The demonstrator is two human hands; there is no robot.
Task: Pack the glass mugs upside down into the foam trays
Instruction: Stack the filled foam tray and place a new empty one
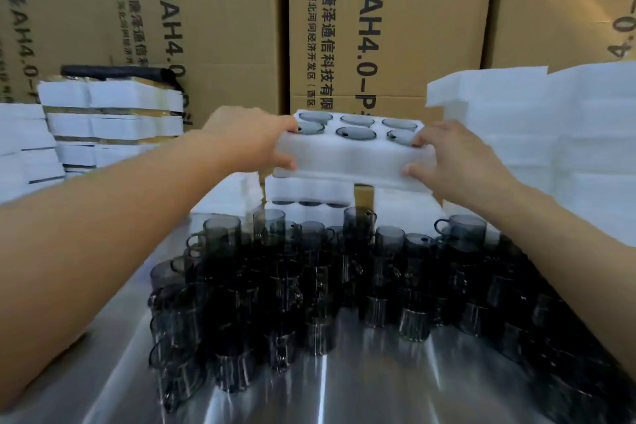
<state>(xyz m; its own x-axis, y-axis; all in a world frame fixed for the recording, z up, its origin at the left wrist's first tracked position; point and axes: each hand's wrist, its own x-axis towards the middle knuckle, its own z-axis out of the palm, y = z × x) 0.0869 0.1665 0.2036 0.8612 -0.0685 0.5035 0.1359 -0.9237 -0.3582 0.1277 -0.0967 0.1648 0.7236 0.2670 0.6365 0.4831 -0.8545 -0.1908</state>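
Your left hand (251, 138) and right hand (454, 162) bracket the filled foam tray (347, 158), raised just above a second tray (309, 189). Cardboard cartons (395, 27) stand close behind and foam stacks (550, 148) sit tight on the right. Loose glass mugs (309, 286) crowd the counter (361, 389) beneath your forearms. Both hands grip the tray's ends, fingers curled; six mugs sit inverted inside.

Smoky grey mugs (358, 222), see-through, near-black where crowded. White foam tray (347, 155), plain; grey mug rounds in two rows on top. Silver metal table (361, 389), streaked pale and dark. Right: white foam pile (568, 148). Far left: white stacks (113, 113) with tan bands, black roll (113, 72) on top. Far: tan cartons (430, 27), black print, letters and characters.
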